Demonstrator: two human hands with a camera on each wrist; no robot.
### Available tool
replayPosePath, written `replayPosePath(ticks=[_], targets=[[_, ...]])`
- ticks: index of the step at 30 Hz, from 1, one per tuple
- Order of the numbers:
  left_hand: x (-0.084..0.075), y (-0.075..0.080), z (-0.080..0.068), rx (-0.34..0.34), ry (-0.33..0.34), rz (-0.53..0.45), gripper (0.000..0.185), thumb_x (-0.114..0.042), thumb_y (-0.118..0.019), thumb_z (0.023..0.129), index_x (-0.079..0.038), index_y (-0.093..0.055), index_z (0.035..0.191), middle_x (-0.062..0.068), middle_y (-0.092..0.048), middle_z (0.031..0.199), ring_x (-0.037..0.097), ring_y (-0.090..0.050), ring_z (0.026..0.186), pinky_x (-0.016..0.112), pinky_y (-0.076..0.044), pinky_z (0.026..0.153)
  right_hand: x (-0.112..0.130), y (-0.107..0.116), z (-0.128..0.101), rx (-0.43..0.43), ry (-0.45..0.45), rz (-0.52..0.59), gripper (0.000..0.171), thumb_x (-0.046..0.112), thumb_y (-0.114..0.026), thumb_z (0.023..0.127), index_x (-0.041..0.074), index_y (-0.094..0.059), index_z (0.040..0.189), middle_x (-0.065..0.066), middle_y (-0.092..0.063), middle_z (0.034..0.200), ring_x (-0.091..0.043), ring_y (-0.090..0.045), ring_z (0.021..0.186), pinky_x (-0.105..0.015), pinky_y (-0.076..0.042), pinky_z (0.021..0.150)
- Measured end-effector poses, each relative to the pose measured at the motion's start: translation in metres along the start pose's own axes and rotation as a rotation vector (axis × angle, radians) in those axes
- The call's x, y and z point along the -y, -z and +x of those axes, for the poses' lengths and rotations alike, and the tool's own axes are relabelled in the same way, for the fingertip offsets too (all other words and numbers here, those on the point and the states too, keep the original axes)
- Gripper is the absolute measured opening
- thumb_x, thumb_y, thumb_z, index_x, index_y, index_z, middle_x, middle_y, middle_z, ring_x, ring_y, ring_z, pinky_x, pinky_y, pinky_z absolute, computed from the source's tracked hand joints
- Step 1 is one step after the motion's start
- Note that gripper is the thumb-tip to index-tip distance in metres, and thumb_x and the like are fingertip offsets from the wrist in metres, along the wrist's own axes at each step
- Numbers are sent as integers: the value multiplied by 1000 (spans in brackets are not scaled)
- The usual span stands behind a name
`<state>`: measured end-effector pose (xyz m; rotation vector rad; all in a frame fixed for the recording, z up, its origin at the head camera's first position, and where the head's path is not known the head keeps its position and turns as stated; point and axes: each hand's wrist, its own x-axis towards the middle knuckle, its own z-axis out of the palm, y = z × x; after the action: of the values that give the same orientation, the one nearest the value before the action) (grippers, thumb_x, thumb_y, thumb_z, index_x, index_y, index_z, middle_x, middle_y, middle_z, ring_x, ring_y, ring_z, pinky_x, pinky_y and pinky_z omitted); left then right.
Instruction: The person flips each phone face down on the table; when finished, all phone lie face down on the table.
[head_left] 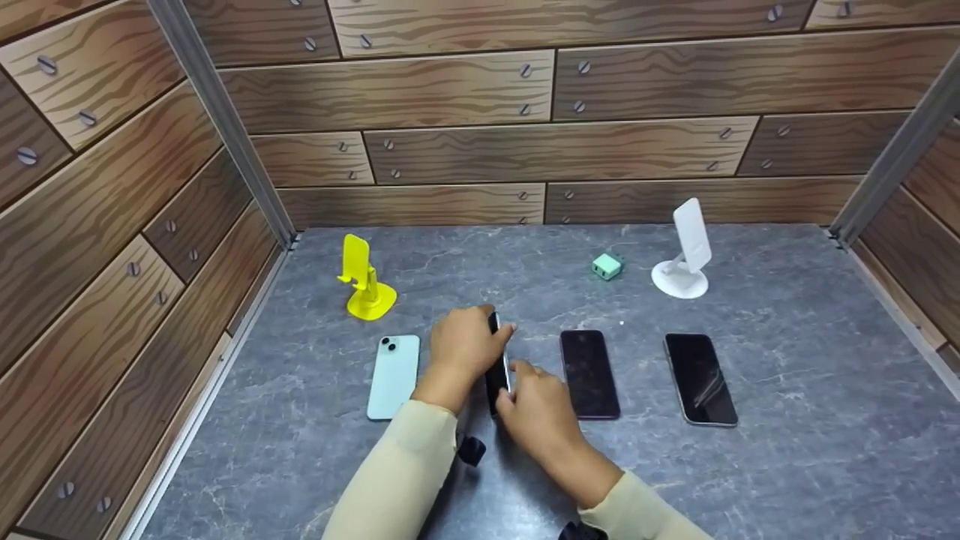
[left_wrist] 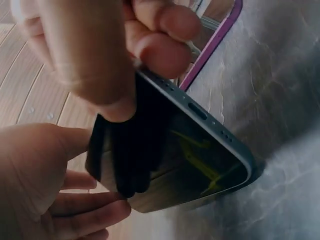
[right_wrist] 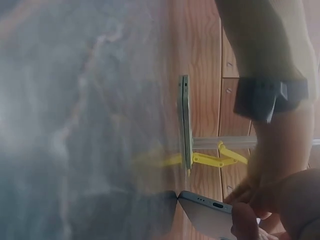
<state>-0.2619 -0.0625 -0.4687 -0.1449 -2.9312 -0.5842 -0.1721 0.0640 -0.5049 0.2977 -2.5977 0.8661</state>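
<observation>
A dark-screened phone (head_left: 495, 379) stands tilted on its long edge at the middle of the table, its black screen facing left. My left hand (head_left: 466, 341) grips its far end from above. At the near end, my right hand (head_left: 538, 405) pinches it between thumb and fingers. The left wrist view shows the phone's port edge (left_wrist: 197, 111) and glossy screen, with right-hand fingers (left_wrist: 167, 55) over the near corner and the left hand (left_wrist: 45, 175) beyond. Seen from the right wrist, the phone's pale back (right_wrist: 202, 220) leans just over the table.
Left of the hands lies a mint-green phone (head_left: 394, 379), camera side up. Two dark-screened phones (head_left: 590, 375) (head_left: 701, 379) lie to the right. Farther back stand a yellow phone stand (head_left: 367, 281), a green charger cube (head_left: 607, 266) and a white phone stand (head_left: 686, 251). Wood-patterned walls (head_left: 450, 154) surround the table.
</observation>
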Motion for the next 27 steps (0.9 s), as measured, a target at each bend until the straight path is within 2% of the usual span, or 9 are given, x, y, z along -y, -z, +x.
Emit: replayPosePath(ticks=[5,10,14,17,19,22,25,27], targets=[[-3,2,0,-73,-38,87,31,-44,-77,98,-14,-84,97,12,-82,93,37,-78,84,55,-63,74,4,-1,-3,-32,41,-18,33,5,-86,83,-5,-76,112,-19,-79,90,-40,-77,77,-52,-62,69],[-4,3,0,-116,-61,106,28,-34,-77,93,-13,-74,74,12,-78,79,39,-75,76,54,-62,69,4,-2,-4,-57,64,-15,33,5,-86,82,-4,-76,112,-18,-79,90,-39,-77,78,-51,-63,70],[-3,1,-1,-136,-67,105,32,-27,-75,88,-16,-60,62,9,-72,69,39,-72,68,54,-61,65,3,-4,-7,-38,65,23,32,7,-86,84,-2,-76,113,-10,-75,83,-30,-75,74,-46,-62,68],[-1,-1,-2,-164,-53,71,32,-26,-76,87,-17,-59,62,8,-72,67,39,-72,67,54,-60,65,2,-4,-7,7,62,62,33,11,-85,87,-2,-76,117,-5,-74,80,-21,-73,72,-40,-62,67],[1,-1,-3,-179,-25,18,25,-26,-78,87,-15,-67,68,9,-74,70,39,-73,70,54,-60,66,1,-3,-6,48,43,84,35,15,-84,90,-2,-77,119,-3,-76,83,-17,-74,72,-37,-62,68],[3,-2,-3,-185,31,-92,14,-25,-80,88,-11,-83,89,10,-80,80,37,-77,78,51,-62,71,-1,-2,-4,113,-3,103,43,25,-85,93,-4,-76,124,-5,-81,93,-17,-77,76,-39,-64,73],[8,-2,-4,-166,88,-214,29,-24,-79,91,-9,-86,115,9,-81,85,30,-75,76,46,-61,69,-4,0,-3,157,-52,106,54,32,-88,91,-3,-75,129,-10,-82,106,-23,-78,86,-48,-64,81],[13,-4,-4,-154,123,-294,33,-23,-77,92,-11,-84,122,6,-80,84,24,-70,72,41,-58,66,-7,0,-3,177,-71,112,62,35,-91,88,-4,-73,133,-15,-81,116,-30,-79,97,-52,-63,89]])
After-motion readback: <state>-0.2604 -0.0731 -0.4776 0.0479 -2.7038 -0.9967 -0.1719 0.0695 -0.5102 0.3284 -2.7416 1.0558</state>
